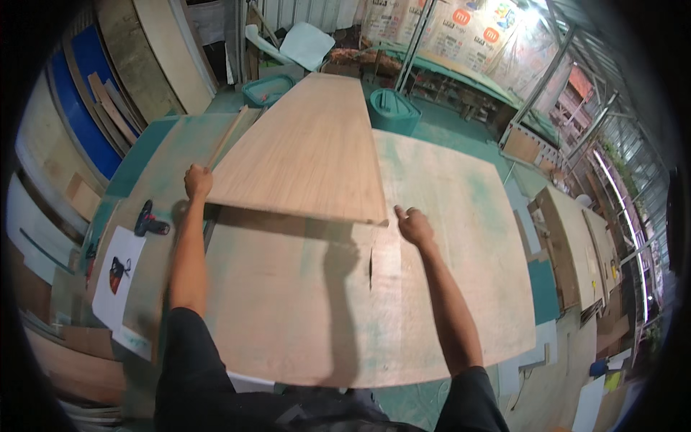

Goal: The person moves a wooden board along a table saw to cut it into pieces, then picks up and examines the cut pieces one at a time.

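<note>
A long wooden panel (302, 151) is raised at its near edge above a large worktop sheet (288, 309), casting a shadow on it. My left hand (198, 182) is closed on the panel's near left corner. Just beyond the near right corner, my right hand (415, 226) is off the panel, with a narrow gap between. Its fingers are partly curled, one sticks out, and nothing shows in them. A narrow dark slit (371, 269) runs through the sheet below that corner.
A cordless drill (151, 220) and a white paper (119, 268) with a printed picture lie on the left side table. Tall boards (155, 65) lean at the left. Two green bins (394, 108) (266, 90) stand beyond the panel. More panels (565, 245) are at the right.
</note>
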A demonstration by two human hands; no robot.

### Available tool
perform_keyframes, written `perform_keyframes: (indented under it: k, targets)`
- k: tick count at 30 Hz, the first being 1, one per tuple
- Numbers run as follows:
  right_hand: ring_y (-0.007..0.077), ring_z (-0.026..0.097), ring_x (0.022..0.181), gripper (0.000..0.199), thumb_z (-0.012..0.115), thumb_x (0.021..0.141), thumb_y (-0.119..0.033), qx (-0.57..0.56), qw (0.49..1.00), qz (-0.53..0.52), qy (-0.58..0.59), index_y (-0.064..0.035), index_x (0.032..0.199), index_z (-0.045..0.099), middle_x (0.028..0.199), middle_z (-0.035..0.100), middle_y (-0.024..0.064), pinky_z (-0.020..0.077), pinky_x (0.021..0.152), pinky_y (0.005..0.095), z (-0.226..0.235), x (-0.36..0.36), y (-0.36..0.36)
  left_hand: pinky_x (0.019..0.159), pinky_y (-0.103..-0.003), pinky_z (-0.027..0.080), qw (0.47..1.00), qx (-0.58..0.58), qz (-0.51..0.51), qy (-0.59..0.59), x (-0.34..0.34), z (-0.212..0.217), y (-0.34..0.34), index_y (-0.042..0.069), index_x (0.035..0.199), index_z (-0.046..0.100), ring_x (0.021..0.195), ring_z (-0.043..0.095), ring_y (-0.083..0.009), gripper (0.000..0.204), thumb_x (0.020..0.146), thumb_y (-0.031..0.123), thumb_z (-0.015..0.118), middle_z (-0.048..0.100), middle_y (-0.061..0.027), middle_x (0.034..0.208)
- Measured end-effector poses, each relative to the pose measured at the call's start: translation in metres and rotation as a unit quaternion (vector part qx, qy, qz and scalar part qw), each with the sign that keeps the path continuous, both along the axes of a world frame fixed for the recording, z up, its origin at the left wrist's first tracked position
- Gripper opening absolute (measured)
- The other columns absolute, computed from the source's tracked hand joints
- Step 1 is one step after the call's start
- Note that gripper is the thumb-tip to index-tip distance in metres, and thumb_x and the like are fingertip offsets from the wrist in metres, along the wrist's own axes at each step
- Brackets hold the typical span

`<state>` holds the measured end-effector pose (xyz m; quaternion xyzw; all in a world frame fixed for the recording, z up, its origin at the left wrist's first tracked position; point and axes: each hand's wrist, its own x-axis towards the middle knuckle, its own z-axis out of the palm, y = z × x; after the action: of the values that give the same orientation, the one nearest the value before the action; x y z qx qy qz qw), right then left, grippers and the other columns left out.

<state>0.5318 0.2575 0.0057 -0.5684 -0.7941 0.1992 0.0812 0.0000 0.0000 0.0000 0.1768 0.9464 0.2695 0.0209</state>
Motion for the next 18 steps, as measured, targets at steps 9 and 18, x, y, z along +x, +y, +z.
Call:
perform_keyframes:
  k: [9, 18]
  targets:
    - [0.0442, 0.063, 0.108, 0.063, 0.046, 0.096, -0.057, -0.031, 0.996, 0.011, -0.085, 0.0017, 0.108, 0.067, 0.11, 0.066, 0.0305, 0.0496, 0.091, 0.0525, -0.03, -0.075, 0.07, 0.096, -0.05, 0.049, 0.994, -0.085, 0.051, 0.041, -0.036, -0.071, 0.047, -0.003, 0.124, 0.057, 0.114, 0.06, -0.0384, 0.051, 0.099, 0.04, 0.049, 0.061, -0.0244, 0.123]
    - [0.0528, 0.061, 0.106, 0.062, 0.042, 0.098, -0.048, -0.017, 0.996, -0.068, 0.056, 0.0111, 0.111, 0.055, 0.105, 0.063, 0.0389, 0.0482, 0.092, 0.0554, -0.073, -0.116, 0.055, 0.083, -0.052, 0.054, 0.99, -0.126, 0.058, 0.016, -0.025, -0.047, 0.042, -0.002, 0.109, 0.068, 0.097, 0.068, -0.0396, 0.053, 0.095, 0.047, 0.052, 0.07, -0.0227, 0.105]
